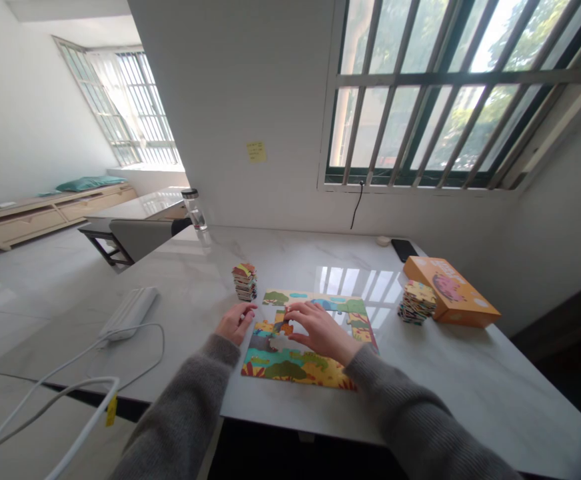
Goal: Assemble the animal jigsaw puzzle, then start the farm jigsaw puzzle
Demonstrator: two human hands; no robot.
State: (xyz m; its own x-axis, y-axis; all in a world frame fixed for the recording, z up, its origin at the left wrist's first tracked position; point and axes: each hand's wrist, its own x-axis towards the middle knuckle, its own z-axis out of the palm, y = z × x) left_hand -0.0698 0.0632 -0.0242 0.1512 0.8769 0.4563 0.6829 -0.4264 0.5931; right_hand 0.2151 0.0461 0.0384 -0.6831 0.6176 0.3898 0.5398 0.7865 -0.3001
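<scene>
A partly assembled jigsaw puzzle (290, 370) with a colourful animal scene lies flat on the table, its border joined and bare gaps inside. Over its middle reaches my right hand (323, 330), thumb and fingers apart. Its fingertips touch or hover by a puzzle piece (285, 329) with an orange animal on it. At the puzzle's left edge rests my left hand (233, 323), fingers curled in; whether it holds anything is hidden. Just beyond the left hand stands a stack of puzzle pieces (245, 283). Another stack of pieces (417, 303) is to the right.
An orange box (450, 292) lies beside the right stack, with a black phone (403, 250) behind it. A clear bottle (194, 210) stands at the far left corner. A white power strip (129, 313) with a looping cable lies on the left of the white table (290, 250).
</scene>
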